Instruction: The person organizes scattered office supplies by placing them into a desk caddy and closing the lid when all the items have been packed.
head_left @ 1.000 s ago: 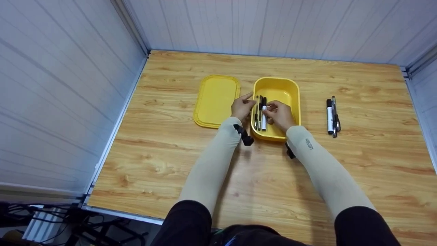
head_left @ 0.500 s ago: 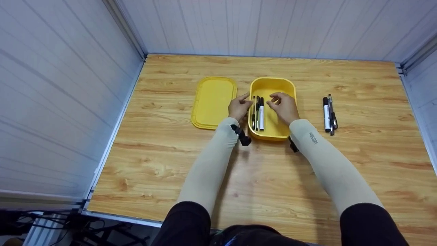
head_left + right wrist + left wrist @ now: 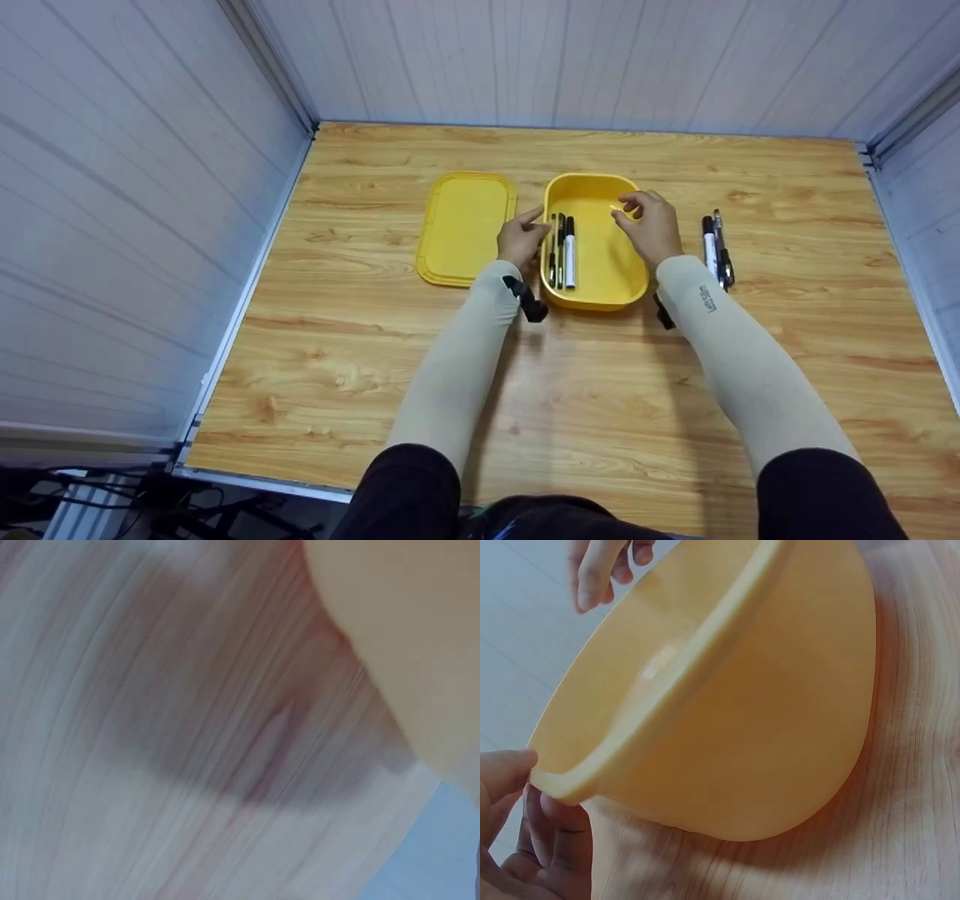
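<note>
A yellow box (image 3: 604,262) stands without its lid in the middle of the table. My left hand (image 3: 520,238) pinches its left rim, thumb on the inside and fingers outside, as the left wrist view shows at the rim (image 3: 570,784). Inside, along the left wall, lie a white marker with a black cap (image 3: 570,255) and two dark pens (image 3: 556,251) side by side. Over the box's right rim hovers my right hand (image 3: 651,225), its fingers loosely bent with nothing between them. The right wrist view shows only the box's side (image 3: 405,630) and wood.
Flat on the table left of the box lies a yellow lid (image 3: 466,229). To the right, partly behind my right forearm, are another black-capped marker (image 3: 709,240) and dark pens (image 3: 724,259). White panel walls (image 3: 450,60) border the table at the back and sides.
My right hand has let go of the marker, now beside the pens, and has moved right from inside the box to over its right rim. The left hand stays at the left rim.
</note>
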`<state>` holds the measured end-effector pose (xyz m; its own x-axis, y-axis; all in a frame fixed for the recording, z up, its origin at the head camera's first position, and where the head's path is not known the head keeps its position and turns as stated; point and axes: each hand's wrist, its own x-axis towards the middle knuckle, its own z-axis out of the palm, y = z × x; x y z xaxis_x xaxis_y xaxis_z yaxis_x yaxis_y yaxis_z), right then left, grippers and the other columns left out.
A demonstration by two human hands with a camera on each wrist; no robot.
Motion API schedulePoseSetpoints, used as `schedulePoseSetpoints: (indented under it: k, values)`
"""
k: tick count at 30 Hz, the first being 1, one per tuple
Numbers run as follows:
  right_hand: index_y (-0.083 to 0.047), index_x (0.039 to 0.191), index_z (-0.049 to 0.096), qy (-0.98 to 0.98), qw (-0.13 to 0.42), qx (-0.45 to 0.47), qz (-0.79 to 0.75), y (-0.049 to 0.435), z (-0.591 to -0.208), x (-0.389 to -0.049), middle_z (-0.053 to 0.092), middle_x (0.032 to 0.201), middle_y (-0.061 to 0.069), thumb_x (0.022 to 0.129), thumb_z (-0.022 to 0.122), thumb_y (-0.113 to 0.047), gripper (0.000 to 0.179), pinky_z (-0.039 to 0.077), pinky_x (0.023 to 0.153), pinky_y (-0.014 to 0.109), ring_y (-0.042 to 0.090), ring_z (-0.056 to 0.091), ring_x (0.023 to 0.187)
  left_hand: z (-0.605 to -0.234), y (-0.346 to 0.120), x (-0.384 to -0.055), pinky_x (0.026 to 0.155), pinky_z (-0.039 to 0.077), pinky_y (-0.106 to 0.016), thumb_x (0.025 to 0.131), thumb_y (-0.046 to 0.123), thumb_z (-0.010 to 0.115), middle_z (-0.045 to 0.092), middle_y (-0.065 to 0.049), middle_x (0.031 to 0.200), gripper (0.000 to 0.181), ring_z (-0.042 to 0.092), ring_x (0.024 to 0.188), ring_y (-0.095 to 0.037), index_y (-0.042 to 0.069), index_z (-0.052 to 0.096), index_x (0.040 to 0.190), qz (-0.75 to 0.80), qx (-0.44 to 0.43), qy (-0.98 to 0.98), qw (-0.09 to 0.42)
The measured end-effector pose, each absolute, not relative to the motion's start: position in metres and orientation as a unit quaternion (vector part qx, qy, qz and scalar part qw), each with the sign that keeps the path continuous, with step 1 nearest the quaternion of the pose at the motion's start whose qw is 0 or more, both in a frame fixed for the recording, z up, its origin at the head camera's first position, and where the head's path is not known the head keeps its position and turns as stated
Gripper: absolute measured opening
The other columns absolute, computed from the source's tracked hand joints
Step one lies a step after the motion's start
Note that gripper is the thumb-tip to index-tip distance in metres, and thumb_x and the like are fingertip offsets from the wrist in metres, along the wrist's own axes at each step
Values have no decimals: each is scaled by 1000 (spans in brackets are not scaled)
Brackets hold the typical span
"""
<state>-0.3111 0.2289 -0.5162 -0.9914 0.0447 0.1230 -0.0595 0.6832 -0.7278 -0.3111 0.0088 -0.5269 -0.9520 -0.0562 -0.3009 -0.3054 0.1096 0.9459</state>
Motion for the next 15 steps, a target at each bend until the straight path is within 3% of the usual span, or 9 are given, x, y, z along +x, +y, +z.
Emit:
schedulePoseSetpoints:
  k: [9, 15]
  values:
    - [-1, 126, 63, -919, 71, -22, 387, 255, -514, -309, 60, 110, 17, 98, 62, -20, 35, 47, 83, 38, 28, 53, 98, -526, 9, -311, 62, 55, -28, 94, 16, 68, 71, -8, 103, 40, 60, 67, -11, 21, 63, 134, 645, -105, 751, 92]
    - [-1, 129, 61, -926, 77, -42, 367, 279, -511, -306, 59, 111, 19, 98, 61, -21, 37, 46, 83, 41, 31, 54, 100, -526, 8, -311, 68, 58, -31, 95, 17, 67, 72, -8, 104, 40, 67, 77, -18, 22, 63, 134, 647, -102, 749, 98]
